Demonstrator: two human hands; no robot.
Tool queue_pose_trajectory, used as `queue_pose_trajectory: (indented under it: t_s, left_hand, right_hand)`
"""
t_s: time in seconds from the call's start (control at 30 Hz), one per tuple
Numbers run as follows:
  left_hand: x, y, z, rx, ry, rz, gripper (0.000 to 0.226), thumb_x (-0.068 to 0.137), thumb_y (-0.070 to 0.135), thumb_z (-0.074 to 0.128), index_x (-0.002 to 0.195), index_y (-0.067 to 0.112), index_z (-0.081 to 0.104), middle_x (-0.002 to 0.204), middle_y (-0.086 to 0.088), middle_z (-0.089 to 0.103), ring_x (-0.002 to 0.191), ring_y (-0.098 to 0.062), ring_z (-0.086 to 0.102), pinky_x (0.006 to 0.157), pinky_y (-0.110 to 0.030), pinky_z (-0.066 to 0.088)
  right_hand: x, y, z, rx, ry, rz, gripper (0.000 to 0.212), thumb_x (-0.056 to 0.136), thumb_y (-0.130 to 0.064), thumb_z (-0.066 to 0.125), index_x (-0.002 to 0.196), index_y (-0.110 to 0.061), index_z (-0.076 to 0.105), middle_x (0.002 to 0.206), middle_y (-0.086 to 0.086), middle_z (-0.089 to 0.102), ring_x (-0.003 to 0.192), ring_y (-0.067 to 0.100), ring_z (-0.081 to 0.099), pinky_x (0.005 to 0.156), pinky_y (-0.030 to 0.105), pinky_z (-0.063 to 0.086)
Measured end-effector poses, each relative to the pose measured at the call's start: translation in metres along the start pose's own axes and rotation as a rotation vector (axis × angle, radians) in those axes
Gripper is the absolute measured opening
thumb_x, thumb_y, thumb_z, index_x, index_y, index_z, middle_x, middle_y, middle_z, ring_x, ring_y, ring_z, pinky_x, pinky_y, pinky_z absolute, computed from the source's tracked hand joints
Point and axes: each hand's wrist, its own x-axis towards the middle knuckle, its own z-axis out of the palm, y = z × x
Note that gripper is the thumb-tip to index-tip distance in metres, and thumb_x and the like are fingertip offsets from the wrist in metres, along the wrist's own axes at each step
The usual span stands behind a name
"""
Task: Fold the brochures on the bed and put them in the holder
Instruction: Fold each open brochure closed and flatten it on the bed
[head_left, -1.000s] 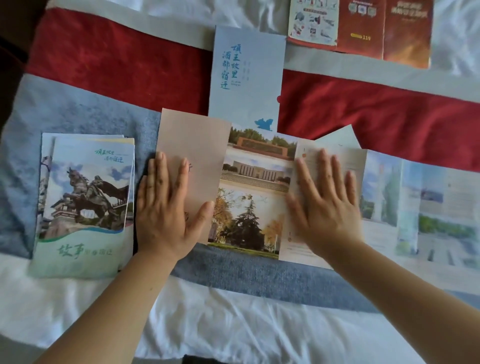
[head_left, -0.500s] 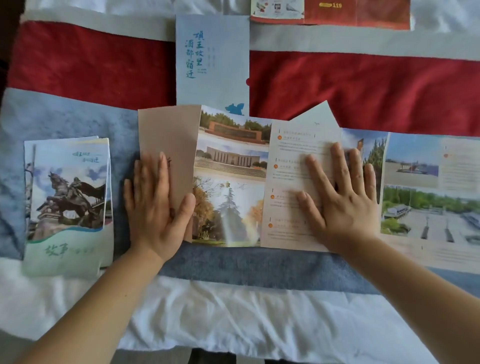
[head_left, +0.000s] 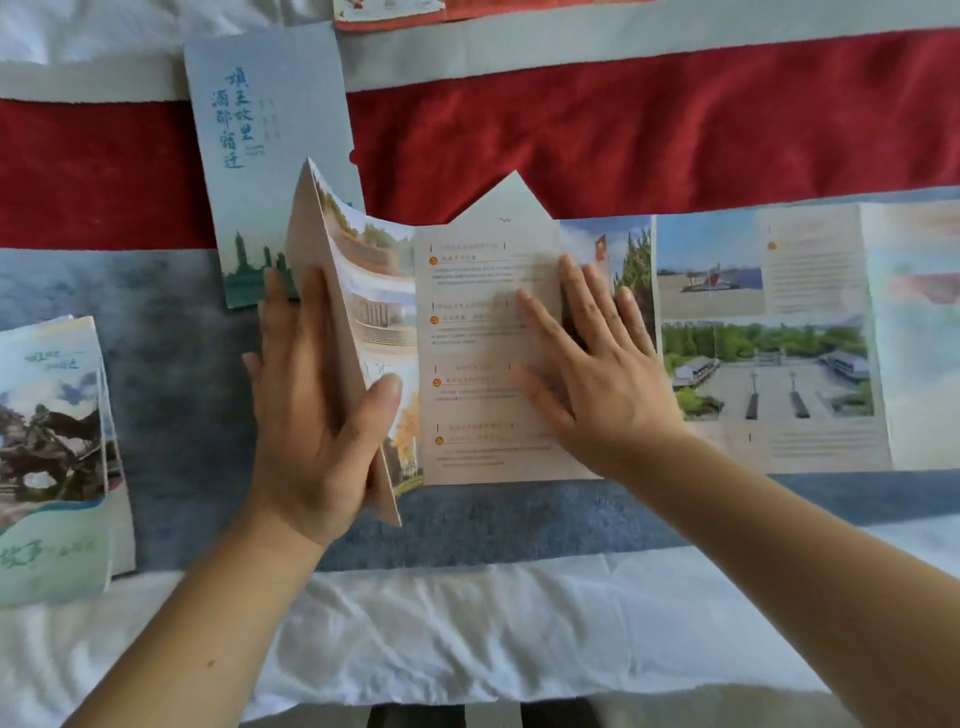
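The left hand (head_left: 311, 415) grips the left end panel of the brochure (head_left: 753, 338), thumb on the printed face and fingers behind, holding that panel tilted up off the bed (head_left: 467, 613). The right hand (head_left: 597, 384) lies flat (palm down, fingers spread), pressing the text panel. The holder (head_left: 270, 130) lies just beyond, partly under the raised panel.
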Motion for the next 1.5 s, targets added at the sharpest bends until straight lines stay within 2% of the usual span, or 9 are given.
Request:
queue_pose_trajectory:
  t_s: [0.13,0.27,0.43,0.57,0.67,0.8,0.97,1.3,1.5]
  left_hand:
    - [0.001,0.015,0.020,0.045,-0.054,-0.038,0.090,0.089,0.063,0.040,0.165,0.027,0.006,0.173,0.002,-0.001,0.158,-0.011,-0.010,0.123,-0.066,-0.003]
    - [0.001,0.022,0.038,0.062,-0.108,-0.080,0.088,0.088,0.064,0.036,0.161,0.033,-0.003,0.171,0.009,-0.008,0.157,-0.006,-0.012,0.124,-0.061,-0.010]
    - [0.005,0.035,0.055,0.085,-0.126,-0.038,0.088,0.090,0.061,0.036,0.162,0.028,-0.002,0.173,-0.005,-0.005,0.159,-0.017,-0.010,0.125,-0.063,0.000]
    - [0.006,0.041,0.070,0.208,-0.176,0.025,0.090,0.089,0.060,0.034,0.163,0.018,0.005,0.172,-0.011,-0.001,0.159,-0.022,-0.009,0.126,-0.058,-0.001]
    - [0.007,0.047,0.083,0.228,-0.220,-0.032,0.087,0.088,0.064,0.029,0.162,0.027,0.002,0.172,-0.007,-0.001,0.159,-0.021,-0.009,0.127,-0.056,-0.002]
    - [0.011,0.052,0.104,0.363,-0.207,-0.071,0.085,0.088,0.069,0.025,0.162,0.037,0.000,0.173,-0.008,-0.006,0.158,-0.029,-0.013,0.125,-0.060,-0.007]
    - [0.009,0.045,0.131,0.683,-0.187,-0.087,0.094,0.087,0.079,0.024,0.164,0.031,0.001,0.171,-0.017,-0.012,0.156,-0.043,-0.013,0.122,-0.067,-0.003]
    - [0.002,0.029,0.142,0.780,-0.044,-0.029,0.083,0.096,0.075,0.022,0.165,0.030,0.010,0.171,-0.019,0.000,0.157,-0.043,-0.001,0.124,-0.065,0.006]
    - [-0.004,-0.004,0.096,0.831,-0.078,-0.078,0.084,0.094,0.072,0.023,0.165,0.030,0.007,0.171,-0.020,-0.003,0.157,-0.042,-0.003,0.125,-0.063,0.002]
  right_hand:
    - [-0.021,0.032,-0.015,-0.014,0.019,0.137,0.070,0.104,-0.060,0.024,0.166,-0.030,0.013,0.173,0.008,-0.003,0.160,0.027,-0.007,0.129,0.046,-0.004]
    - [-0.043,0.076,-0.027,-0.050,0.026,0.282,0.072,0.103,-0.065,0.020,0.166,-0.031,0.013,0.173,0.012,-0.001,0.160,0.029,-0.005,0.129,0.048,-0.002]
    - [-0.066,0.129,-0.034,-0.055,0.062,0.354,0.072,0.101,-0.069,0.018,0.165,-0.038,0.008,0.173,0.011,-0.001,0.160,0.029,-0.004,0.129,0.049,-0.004]
    - [-0.077,0.157,-0.035,-0.066,0.101,0.396,0.073,0.100,-0.072,0.020,0.165,-0.039,0.011,0.173,0.011,0.000,0.160,0.031,-0.004,0.128,0.054,0.000]
    - [-0.081,0.173,-0.035,-0.053,0.133,0.450,0.072,0.100,-0.073,0.021,0.164,-0.042,0.010,0.173,0.011,0.001,0.160,0.032,-0.004,0.128,0.055,-0.001]
    - [-0.085,0.178,-0.026,0.002,0.173,0.486,0.070,0.100,-0.070,0.023,0.164,-0.044,0.008,0.173,0.009,0.001,0.159,0.034,-0.002,0.128,0.054,0.001]
    - [-0.081,0.177,-0.017,0.007,0.207,0.491,0.069,0.102,-0.067,0.024,0.164,-0.041,0.008,0.173,0.010,0.000,0.159,0.035,-0.002,0.128,0.053,0.000]
    - [-0.082,0.175,-0.022,0.049,0.155,0.462,0.070,0.102,-0.068,0.022,0.164,-0.041,0.005,0.173,0.013,-0.008,0.158,0.037,-0.012,0.127,0.055,-0.005]
    - [-0.064,0.122,-0.017,0.023,0.101,0.363,0.073,0.103,-0.066,0.022,0.166,-0.034,0.004,0.172,0.009,-0.015,0.157,0.036,-0.017,0.125,0.057,-0.012]
